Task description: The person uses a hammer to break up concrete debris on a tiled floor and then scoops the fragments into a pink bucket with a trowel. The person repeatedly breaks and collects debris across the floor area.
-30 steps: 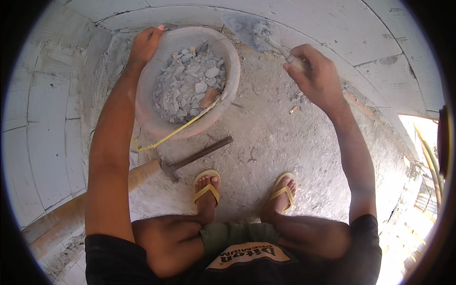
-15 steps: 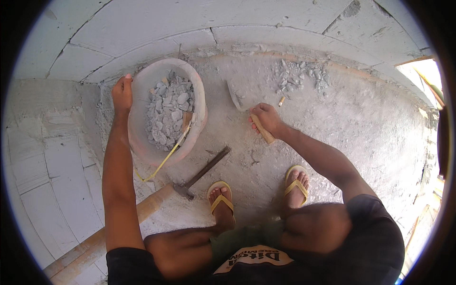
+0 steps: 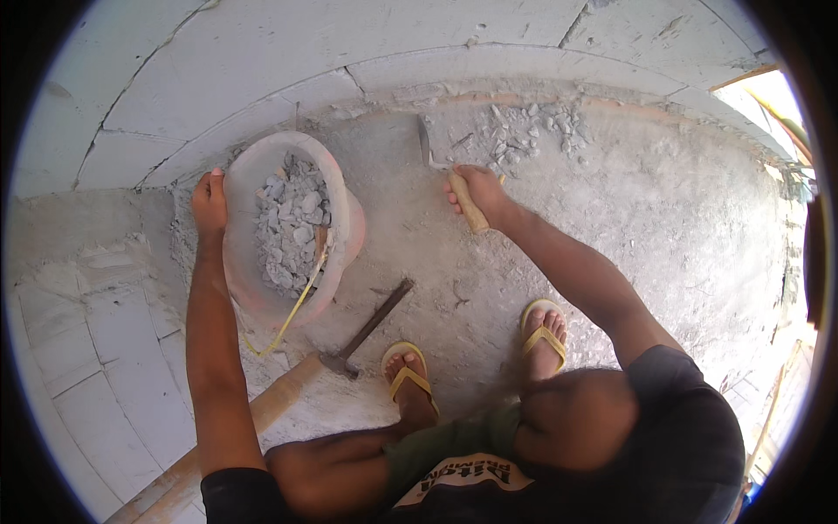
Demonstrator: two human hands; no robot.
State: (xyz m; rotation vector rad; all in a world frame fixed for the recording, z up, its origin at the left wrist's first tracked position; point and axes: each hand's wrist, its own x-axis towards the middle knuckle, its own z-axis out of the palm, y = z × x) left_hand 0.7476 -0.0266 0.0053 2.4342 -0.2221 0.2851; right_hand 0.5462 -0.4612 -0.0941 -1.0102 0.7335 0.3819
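Observation:
My left hand (image 3: 209, 203) is closed on the left rim of a round, dusty tub (image 3: 337, 175), which leans toward me. Inside the tub lies a heap of grey rubble (image 3: 292, 223) with a brown scrap and a yellow strap (image 3: 301, 301) hanging over the near rim. My right hand (image 3: 480, 194) is wrapped around the wooden handle (image 3: 471, 212) of a trowel. Its metal blade (image 3: 424, 140) stands nearly edge-on at the dusty floor, left of a patch of loose stone chips (image 3: 532, 131).
A hammer (image 3: 375, 323) with a long wooden handle lies between the tub and my left foot (image 3: 406, 371) in a yellow flip-flop. Pale block walls (image 3: 236, 70) rise at the far side and left. At the right is a bright opening (image 3: 772, 105).
My right hand has moved the trowel farther off, toward the wall and the stone chips. The view has shifted a little; my left hand stays at the tub's rim.

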